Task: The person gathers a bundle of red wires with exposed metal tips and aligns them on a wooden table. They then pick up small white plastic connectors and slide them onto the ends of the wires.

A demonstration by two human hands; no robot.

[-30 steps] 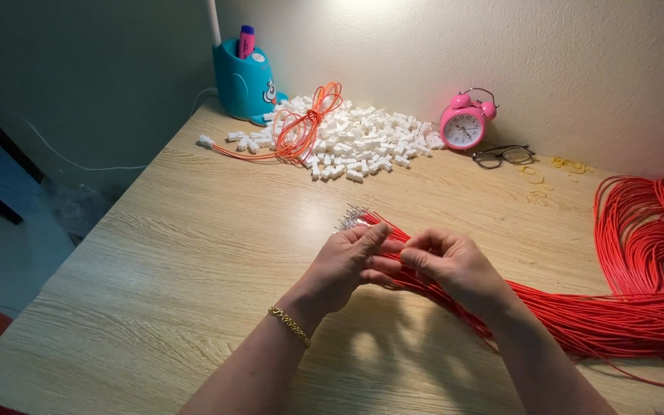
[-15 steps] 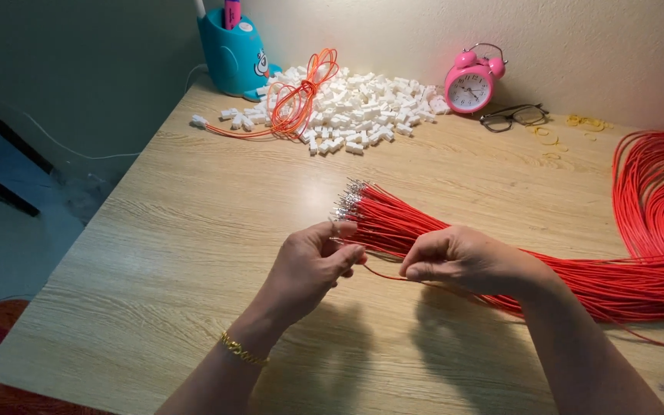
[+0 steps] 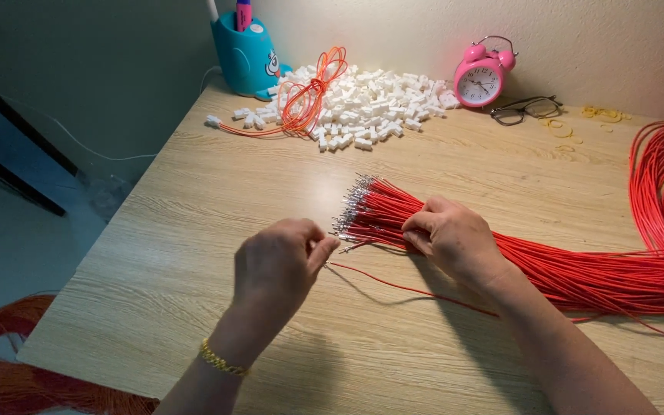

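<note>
While our right hand (image 3: 455, 240) rests on the bundle of red wires (image 3: 547, 261), our left hand (image 3: 274, 265) has drawn away from it, so the two hands that were joined over the wire tips a second ago now sit apart on the tabletop (image 3: 194, 223). Our left grip is narrow, thumb and forefinger pinched on the metal-tipped end of a single red wire (image 3: 393, 284), which runs from that pinch back beneath our right wrist, lying just in front of the bundle. Our right grip is a loose curl, fingers pressed down on the bundle just behind its silver tips; it pins the wires rather than closing around them. Half a second ago our left hand was still touching the tips, so the single wire has been pulled clear of the bundle since then.

Beyond the bundle, toward the wall, lies a heap of small white plastic connectors (image 3: 370, 100), with a loop of orange wires (image 3: 309, 96) laid across the heap's left side. Left of the heap stands a blue pen holder (image 3: 247, 58); right of the heap are a pink alarm clock (image 3: 482, 73) and a pair of glasses (image 3: 524, 109). A gold bracelet (image 3: 220, 360) circles our left wrist.
</note>
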